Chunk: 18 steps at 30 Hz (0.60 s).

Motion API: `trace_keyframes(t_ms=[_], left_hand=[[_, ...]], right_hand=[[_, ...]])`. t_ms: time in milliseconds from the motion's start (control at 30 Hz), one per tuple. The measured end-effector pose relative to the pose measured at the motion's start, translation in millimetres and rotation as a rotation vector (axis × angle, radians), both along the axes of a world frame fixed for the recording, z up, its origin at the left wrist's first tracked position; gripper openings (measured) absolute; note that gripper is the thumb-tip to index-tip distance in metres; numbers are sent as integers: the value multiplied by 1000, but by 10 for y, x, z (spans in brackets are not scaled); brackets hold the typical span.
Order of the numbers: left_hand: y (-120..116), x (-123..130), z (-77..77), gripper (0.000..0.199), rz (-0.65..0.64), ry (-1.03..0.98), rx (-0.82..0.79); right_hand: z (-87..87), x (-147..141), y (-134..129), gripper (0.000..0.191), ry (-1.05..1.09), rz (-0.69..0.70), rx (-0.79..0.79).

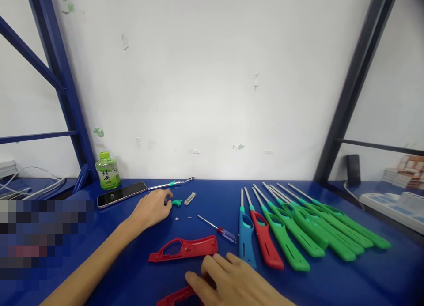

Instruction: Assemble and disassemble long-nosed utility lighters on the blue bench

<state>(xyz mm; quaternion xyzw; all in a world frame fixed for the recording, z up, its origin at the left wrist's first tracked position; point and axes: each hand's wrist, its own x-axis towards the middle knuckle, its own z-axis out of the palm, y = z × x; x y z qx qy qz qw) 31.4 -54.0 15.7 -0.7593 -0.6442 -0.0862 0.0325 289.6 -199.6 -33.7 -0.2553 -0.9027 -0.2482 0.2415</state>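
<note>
I can't tell whether the left hand (154,209) grips the teal piece (177,203) or the right hand (228,279) the red half-shell (180,293), probably light, stiff, best edge-held.

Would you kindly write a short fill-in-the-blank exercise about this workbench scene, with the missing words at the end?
In the row of lighters, the leftmost is coloured ____.
The right hand covers part of a casing half coloured ____.
In the picture, the screwdriver lies to the ____ of that row.
The flat device beside the bottle is a ____.

Missing words: blue; red; left; phone.
</note>
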Motion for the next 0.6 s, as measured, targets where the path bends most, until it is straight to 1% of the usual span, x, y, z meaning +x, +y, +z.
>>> trace_keyframes(t_ms=[67, 133, 233, 333, 467, 533, 600], left_hand=[[95, -29, -1, 32, -5, 25, 46], [236, -65, 13, 34, -4, 56, 94], [477, -121, 38, 37, -13, 101, 133], [650, -156, 15, 38, -26, 120, 142], [708, -173, -60, 36, -56, 92, 160], [680, -190, -64, 36, -65, 59, 180], [614, -224, -21, 35, -73, 15, 217]], right_hand=[[-88, -5, -19, 31, 69, -10, 13], [-128, 14, -40, 31, 150, -8, 0], [-142, 81, -62, 30, 223, -12, -47], [-137, 156, -85, 35, 293, 9, -113], [-127, 220, -133, 41, 379, 73, -262], [-124, 242, -153, 36, 385, 92, -333], [-115, 265, -168, 29, 381, 100, -401]])
